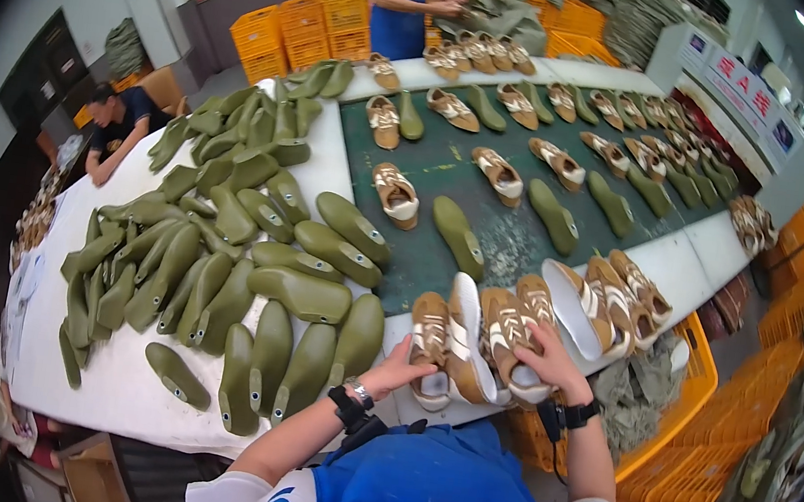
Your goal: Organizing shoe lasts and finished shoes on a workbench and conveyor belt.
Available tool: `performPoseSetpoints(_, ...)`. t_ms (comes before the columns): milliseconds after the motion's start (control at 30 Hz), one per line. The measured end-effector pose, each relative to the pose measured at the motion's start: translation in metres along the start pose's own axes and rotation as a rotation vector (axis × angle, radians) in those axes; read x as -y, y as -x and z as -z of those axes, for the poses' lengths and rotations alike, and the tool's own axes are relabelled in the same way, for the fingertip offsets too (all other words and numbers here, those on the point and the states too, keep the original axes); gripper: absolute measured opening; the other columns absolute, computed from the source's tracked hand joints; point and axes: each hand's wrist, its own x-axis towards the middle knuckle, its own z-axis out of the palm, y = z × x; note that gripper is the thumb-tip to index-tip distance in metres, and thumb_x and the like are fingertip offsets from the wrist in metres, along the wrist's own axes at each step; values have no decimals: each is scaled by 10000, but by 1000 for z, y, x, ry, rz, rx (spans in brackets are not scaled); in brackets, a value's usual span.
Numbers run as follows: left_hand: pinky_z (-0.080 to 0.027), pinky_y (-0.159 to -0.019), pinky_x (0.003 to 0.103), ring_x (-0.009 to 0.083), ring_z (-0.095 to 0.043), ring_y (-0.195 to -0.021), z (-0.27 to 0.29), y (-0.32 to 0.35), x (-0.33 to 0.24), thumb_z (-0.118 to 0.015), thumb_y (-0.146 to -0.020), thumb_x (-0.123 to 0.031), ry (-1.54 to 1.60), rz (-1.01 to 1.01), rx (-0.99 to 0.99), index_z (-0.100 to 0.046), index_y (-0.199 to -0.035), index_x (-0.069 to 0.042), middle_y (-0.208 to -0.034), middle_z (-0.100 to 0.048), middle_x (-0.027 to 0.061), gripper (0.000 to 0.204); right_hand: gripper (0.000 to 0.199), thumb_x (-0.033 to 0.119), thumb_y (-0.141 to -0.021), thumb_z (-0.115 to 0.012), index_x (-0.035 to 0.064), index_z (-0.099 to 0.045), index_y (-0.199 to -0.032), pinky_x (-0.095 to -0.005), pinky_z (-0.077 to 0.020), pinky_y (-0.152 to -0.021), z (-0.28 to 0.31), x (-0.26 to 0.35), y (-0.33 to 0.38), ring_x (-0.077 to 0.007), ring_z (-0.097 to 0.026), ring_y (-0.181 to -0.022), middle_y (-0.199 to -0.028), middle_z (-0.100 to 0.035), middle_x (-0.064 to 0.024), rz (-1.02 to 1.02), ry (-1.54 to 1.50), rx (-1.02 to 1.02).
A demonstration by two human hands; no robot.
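Observation:
My left hand (pixel 397 369) grips the near end of a tan and white shoe upper (pixel 430 333) at the table's front edge. My right hand (pixel 549 361) rests on another tan and white shoe (pixel 510 330) in the same leaning row. Between them stands a shoe (pixel 467 344) turned on its side, white sole showing. More shoes of the same kind (pixel 616 302) lean in a row to the right. Both wrists carry dark bands.
Several olive green shoe lasts (pixel 219 269) lie piled on the white table (pixel 119 387) to my left. A dark green belt (pixel 432 169) carries alternating shoes and lasts away. Orange crates (pixel 687 467) stand at right. One person in a blue apron (pixel 401 0) works at the far end, another (pixel 122 121) sits left.

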Motion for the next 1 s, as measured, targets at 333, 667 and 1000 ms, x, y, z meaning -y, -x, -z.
performPoseSetpoints(333, -346, -1001, 366, 301, -395, -1248, 7, 51, -33, -655, -792, -318, -259, -248, -10, -292, -1382, -55, -1348, -396, 202, 741, 412, 236, -779, -637, 38, -562, -1133, -366, -443, -856, 40, 80, 26, -332, -547, -1004, -1088, -579, -158, 55, 51, -228)
performPoseSetpoints(667, -449, -874, 359, 309, -569, -1032, 33, 112, -45, -665, -777, -258, -568, -284, -70, -491, -1229, -27, -1147, -571, 182, 537, 342, 222, -672, -715, 94, -620, -974, -406, -468, -790, 34, 52, 63, -325, -566, -916, -957, -596, -116, 6, 417, 29)
performPoseSetpoints(1000, -441, -882, 375, 351, -529, -1020, 71, 136, 23, -693, -728, -246, -783, -474, -516, -538, -1139, -12, -1109, -561, 198, 498, 275, 83, -631, -672, 29, -613, -894, -402, -456, -777, 64, 9, 56, -362, -553, -884, -905, -589, -168, -85, 496, -189)
